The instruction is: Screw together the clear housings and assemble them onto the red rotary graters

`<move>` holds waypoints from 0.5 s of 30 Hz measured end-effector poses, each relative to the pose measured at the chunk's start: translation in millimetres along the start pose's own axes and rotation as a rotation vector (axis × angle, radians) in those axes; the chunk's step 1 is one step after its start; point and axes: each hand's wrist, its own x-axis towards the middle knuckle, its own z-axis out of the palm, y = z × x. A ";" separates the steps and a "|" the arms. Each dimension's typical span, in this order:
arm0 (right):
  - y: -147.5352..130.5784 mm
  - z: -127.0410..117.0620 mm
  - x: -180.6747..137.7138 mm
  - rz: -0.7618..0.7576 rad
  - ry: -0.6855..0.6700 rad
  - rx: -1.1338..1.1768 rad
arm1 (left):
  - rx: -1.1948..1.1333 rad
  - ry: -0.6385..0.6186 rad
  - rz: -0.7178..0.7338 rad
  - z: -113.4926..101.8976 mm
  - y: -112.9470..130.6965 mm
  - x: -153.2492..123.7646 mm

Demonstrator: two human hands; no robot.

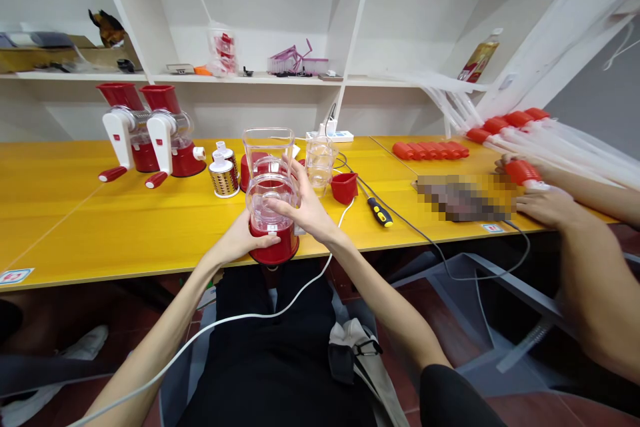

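Observation:
A rotary grater body [270, 217], with a clear plastic housing on a red base, stands at the front edge of the yellow table [100, 227]. My left hand [245, 240] is wrapped round the red base from the left. My right hand [303, 207] grips the clear housing from the right, fingers curled over its round opening. Just behind the body are a clear hopper [267, 143], a metal grater drum [223, 177] and a clear plastic cup [319, 160].
Two assembled red-and-white graters [150, 133] stand at the back left. A small red part [345, 187] and a yellow-handled screwdriver [379, 211] lie to the right. Another person's hands [540, 197] handle red-capped tubes [505, 123] at the right. Red caps [430, 150] lie in a row.

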 end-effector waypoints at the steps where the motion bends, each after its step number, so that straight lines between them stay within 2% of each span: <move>1: 0.1 -0.4 -0.2 0.008 0.007 0.010 | -0.008 -0.002 -0.002 0.2 -0.6 0.0; 6: 3.4 -1.8 0.2 -0.002 0.047 0.047 | -0.035 -0.013 0.009 -0.9 -2.4 -0.2; 15: 11.6 -12.0 8.2 -0.055 -0.025 0.154 | 0.014 -0.037 0.024 -2.5 -5.6 0.6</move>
